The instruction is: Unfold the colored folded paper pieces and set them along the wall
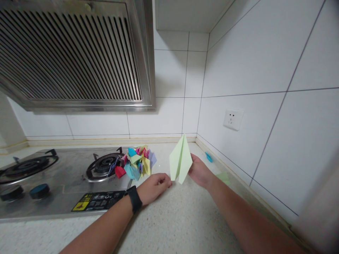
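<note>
A pale green folded paper plane [181,160] stands nose up over the counter, a crease running down its middle. My right hand [200,170] grips it by its right edge, with the fingers partly hidden behind the paper. My left hand [155,187], a black watch on its wrist, lies on the counter with its fingers curled in and nothing visible in them. Its fingertips come close to the plane's lower left corner; whether they touch, I cannot tell.
Left of my hands, a heap of colourful folded papers [136,162] overlaps the edge of the gas stove [71,192]. A small blue folded paper [209,157] and a pale green sheet [224,177] lie near the right wall. A range hood [144,70] hangs above.
</note>
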Available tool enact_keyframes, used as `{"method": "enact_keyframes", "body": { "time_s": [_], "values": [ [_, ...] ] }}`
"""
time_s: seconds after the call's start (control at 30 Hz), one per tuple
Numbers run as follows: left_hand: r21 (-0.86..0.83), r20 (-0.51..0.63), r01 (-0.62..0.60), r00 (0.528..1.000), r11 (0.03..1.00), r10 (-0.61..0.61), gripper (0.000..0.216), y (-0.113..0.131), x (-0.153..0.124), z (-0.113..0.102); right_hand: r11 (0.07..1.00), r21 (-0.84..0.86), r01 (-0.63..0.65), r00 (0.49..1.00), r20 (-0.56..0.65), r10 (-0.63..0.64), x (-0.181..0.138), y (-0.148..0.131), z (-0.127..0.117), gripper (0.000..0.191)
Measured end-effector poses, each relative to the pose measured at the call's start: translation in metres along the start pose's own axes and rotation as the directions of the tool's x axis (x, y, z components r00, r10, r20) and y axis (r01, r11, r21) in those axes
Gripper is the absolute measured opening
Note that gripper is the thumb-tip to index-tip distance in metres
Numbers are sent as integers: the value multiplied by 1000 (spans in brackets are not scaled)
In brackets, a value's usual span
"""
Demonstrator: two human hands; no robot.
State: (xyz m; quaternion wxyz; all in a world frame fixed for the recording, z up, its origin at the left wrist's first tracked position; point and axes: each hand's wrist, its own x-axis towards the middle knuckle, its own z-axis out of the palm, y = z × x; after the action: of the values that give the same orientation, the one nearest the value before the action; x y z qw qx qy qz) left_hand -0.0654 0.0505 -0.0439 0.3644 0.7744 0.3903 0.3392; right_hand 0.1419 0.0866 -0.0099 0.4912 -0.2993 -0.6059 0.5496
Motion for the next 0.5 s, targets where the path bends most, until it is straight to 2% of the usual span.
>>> {"method": "enact_keyframes", "body": {
  "time_s": [0.17, 0.27, 0.4, 0.5],
  "values": [
    [48, 4, -12, 1000, 999, 12, 33, 1, -1, -1, 1000, -14, 4, 1000, 31, -4, 1, 4, -2, 38],
    [-21, -16, -7, 1000, 1000, 7, 33, -3, 1, 0, 994, -102, 37, 998, 52, -32, 4, 8, -6, 32],
    [-203, -163, 55, 983, 978, -89, 35, -12, 7, -4, 939, -331, 94, 995, 73, -74, 9, 11, -12, 25],
    [-257, -317, 56, 938, 965, -139, 32, -17, 10, -9, 901, -422, 100, 995, 69, -78, 9, 13, -14, 22]
  ]
}}
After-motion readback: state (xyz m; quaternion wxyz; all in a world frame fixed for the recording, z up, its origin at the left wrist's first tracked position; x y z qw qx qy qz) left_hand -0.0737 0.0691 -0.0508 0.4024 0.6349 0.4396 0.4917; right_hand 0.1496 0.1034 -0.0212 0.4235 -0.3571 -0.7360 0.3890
